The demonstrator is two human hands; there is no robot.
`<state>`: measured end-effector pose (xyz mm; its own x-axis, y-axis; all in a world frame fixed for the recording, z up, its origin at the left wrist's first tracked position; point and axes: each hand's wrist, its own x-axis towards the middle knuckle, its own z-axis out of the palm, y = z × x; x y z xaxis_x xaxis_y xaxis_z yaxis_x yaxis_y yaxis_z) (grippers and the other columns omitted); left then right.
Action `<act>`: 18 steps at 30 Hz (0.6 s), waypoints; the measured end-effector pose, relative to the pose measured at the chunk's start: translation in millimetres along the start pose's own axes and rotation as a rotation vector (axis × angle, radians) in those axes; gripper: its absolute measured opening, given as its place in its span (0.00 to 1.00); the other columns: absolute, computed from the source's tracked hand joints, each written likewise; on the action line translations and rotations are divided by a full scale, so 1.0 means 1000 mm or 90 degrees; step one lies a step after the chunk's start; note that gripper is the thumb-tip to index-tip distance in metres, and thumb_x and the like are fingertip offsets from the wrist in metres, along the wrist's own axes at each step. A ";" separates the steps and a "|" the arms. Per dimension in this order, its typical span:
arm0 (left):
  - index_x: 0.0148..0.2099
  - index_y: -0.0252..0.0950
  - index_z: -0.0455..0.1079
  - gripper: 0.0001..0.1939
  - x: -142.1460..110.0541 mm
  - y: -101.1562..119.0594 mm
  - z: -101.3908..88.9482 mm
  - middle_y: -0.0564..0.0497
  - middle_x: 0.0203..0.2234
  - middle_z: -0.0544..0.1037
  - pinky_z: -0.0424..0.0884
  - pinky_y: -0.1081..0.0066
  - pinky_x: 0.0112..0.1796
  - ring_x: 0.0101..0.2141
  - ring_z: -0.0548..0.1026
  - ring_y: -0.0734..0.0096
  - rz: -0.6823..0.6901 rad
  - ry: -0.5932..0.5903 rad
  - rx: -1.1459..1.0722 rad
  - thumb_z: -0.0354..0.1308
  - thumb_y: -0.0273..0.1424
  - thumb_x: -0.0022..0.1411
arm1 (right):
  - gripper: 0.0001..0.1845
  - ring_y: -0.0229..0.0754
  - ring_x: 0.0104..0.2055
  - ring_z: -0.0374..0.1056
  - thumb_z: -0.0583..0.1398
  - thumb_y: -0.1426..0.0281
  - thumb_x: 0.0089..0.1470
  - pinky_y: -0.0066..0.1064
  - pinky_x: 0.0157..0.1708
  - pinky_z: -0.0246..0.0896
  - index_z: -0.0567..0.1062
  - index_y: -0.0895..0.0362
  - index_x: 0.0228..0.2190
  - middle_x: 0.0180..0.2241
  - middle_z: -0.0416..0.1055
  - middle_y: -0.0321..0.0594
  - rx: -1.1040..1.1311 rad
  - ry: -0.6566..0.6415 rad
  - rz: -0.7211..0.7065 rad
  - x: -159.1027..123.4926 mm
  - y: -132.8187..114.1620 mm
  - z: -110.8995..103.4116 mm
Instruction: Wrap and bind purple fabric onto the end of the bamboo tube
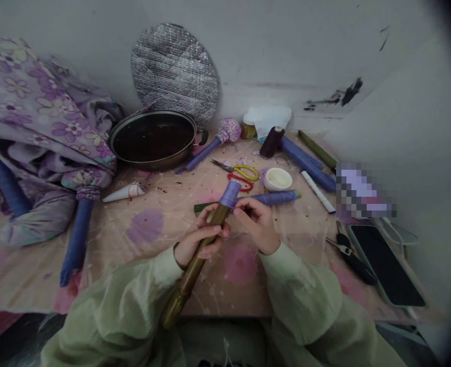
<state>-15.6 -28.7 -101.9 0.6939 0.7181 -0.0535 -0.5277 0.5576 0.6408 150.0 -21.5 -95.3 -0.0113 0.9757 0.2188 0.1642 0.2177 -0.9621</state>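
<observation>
My left hand (pixel 206 235) is closed around a brownish-green bamboo stick (pixel 193 271), which slants from my lap up over the table. Purple wrapping (pixel 230 193) covers the stick's upper end. At the wrapping's lower edge, the fingers of my right hand (pixel 256 220) are pinched together; the piece between them is too small to see clearly. Just behind my hands lies another stick, partly wrapped in purple (pixel 275 198), with a green end showing. Scissors (pixel 244 172) with yellow and red handles lie beyond it, beside a small white bowl (pixel 278 179).
A dark pan (pixel 154 164) stands at the back left, near floral cloth (pixel 53 102) and a blue-wrapped handle (pixel 77 239). A white cone (pixel 124 191) lies in front. Rightward are a dark thread spool (pixel 272 142), a white pen (pixel 317 191), black-handled tool (pixel 357 265) and phone (pixel 386 267).
</observation>
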 end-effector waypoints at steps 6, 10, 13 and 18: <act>0.49 0.43 0.57 0.14 0.000 0.000 0.001 0.53 0.31 0.73 0.48 0.88 0.10 0.10 0.57 0.91 0.004 0.019 0.005 0.52 0.28 0.61 | 0.06 0.35 0.23 0.57 0.57 0.67 0.50 0.27 0.23 0.53 0.69 0.56 0.24 0.20 0.62 0.33 -0.010 0.012 0.017 0.000 -0.001 0.001; 0.50 0.41 0.56 0.14 0.001 0.000 0.000 0.52 0.32 0.74 0.50 0.87 0.09 0.11 0.60 0.88 0.004 0.023 0.016 0.51 0.28 0.61 | 0.07 0.35 0.24 0.57 0.57 0.67 0.51 0.27 0.24 0.53 0.70 0.56 0.25 0.20 0.62 0.33 -0.005 0.019 0.027 0.000 -0.001 0.002; 0.49 0.38 0.56 0.15 0.002 0.000 0.001 0.50 0.31 0.75 0.52 0.86 0.09 0.13 0.65 0.84 0.006 0.040 0.015 0.52 0.29 0.60 | 0.08 0.35 0.23 0.57 0.58 0.66 0.51 0.27 0.24 0.53 0.70 0.56 0.24 0.20 0.63 0.32 -0.005 0.023 0.029 0.000 -0.001 0.003; 0.47 0.36 0.60 0.18 0.004 0.003 0.005 0.47 0.33 0.74 0.57 0.87 0.13 0.23 0.71 0.78 -0.001 0.119 -0.003 0.59 0.28 0.54 | 0.08 0.34 0.23 0.59 0.58 0.67 0.51 0.27 0.24 0.54 0.70 0.57 0.24 0.20 0.65 0.33 -0.004 0.027 0.032 0.001 -0.003 0.003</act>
<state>-12.0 -26.8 -96.1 0.5912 0.7823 -0.1961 -0.5292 0.5598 0.6377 147.0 -21.4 -93.2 0.0388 0.9835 0.1769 0.1691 0.1681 -0.9712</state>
